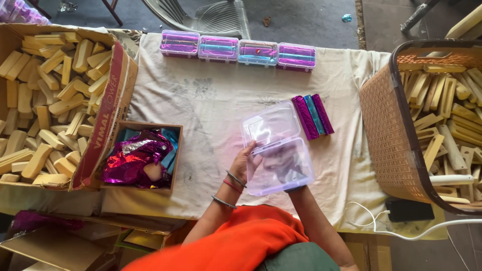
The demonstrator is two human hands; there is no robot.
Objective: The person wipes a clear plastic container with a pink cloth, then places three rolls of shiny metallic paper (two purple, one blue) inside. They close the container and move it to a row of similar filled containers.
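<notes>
I hold a clear plastic hinged box open above the cloth-covered table. My left hand grips its left edge near the hinge, bangles on the wrist. My right hand supports the lower half from underneath and shows blurred through the plastic. The raised lid points away from me. Just right of the lid lie three foil-wrapped bars, purple, blue and purple, side by side on the cloth.
Several filled clear boxes line the table's far edge. A small cardboard box of foil sheets sits left of my hands. A large carton of bare tan bars stands left, a woven basket of bars right. A phone with cable lies near the front right.
</notes>
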